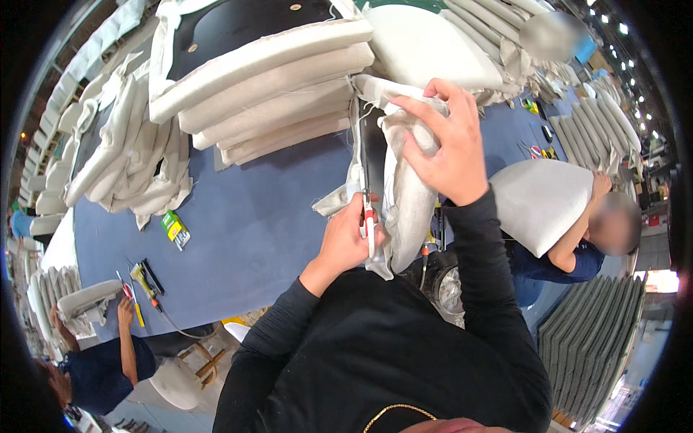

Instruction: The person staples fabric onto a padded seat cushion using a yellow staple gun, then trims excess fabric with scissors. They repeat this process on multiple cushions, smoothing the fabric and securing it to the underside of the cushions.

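Note:
My left hand [341,238] is closed around scissors [370,220] with red and white handles, their blades pointing away from me along a fabric edge. A strip of beige fabric [333,200] hangs beside the blades. My right hand [456,148] grips a beige upholstered cushion [410,202] from above, thumb and fingers bent over its covering. The cushion stands on edge close to my body, just right of the scissors. Whether the blades are biting into cloth is hard to make out.
Stacked beige padded panels [278,90] lie ahead on the blue table [238,209]; another pile [123,155] sits left. A yellow-green packet [175,229] and an air gun [141,277] lie nearer. At right a co-worker holds a pale cushion [541,202]; another works at far left.

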The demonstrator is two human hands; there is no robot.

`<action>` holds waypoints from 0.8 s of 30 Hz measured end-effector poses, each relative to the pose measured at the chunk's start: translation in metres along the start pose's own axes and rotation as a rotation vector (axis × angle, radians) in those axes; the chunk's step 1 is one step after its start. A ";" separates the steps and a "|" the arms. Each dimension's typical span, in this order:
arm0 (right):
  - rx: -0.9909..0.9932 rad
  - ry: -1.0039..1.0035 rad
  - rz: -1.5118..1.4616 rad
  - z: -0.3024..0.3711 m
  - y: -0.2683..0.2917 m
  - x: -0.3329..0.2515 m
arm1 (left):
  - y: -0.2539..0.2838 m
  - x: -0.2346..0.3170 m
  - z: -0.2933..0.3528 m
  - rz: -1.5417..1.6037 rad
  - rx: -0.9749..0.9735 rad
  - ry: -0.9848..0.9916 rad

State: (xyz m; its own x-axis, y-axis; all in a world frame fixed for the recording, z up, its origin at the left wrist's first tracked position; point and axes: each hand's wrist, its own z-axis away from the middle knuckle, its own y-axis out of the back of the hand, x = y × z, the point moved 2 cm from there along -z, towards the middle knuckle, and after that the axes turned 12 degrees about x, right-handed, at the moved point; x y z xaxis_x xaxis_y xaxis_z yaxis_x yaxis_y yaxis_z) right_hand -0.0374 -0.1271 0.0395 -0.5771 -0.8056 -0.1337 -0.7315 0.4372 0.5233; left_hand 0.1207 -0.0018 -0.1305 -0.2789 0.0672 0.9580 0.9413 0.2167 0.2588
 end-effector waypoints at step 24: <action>-0.750 -0.250 -0.644 -0.037 0.024 0.058 | -0.004 0.043 -0.007 -0.290 0.020 -0.326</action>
State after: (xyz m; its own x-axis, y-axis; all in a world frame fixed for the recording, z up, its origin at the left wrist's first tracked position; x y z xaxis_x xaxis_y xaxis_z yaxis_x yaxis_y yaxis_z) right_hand -0.0749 -0.1783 0.0754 -0.2764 -0.6547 -0.7036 -0.5633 -0.4828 0.6705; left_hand 0.1060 -0.0070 -0.0896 -0.5793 0.3041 0.7563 0.8125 0.2900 0.5057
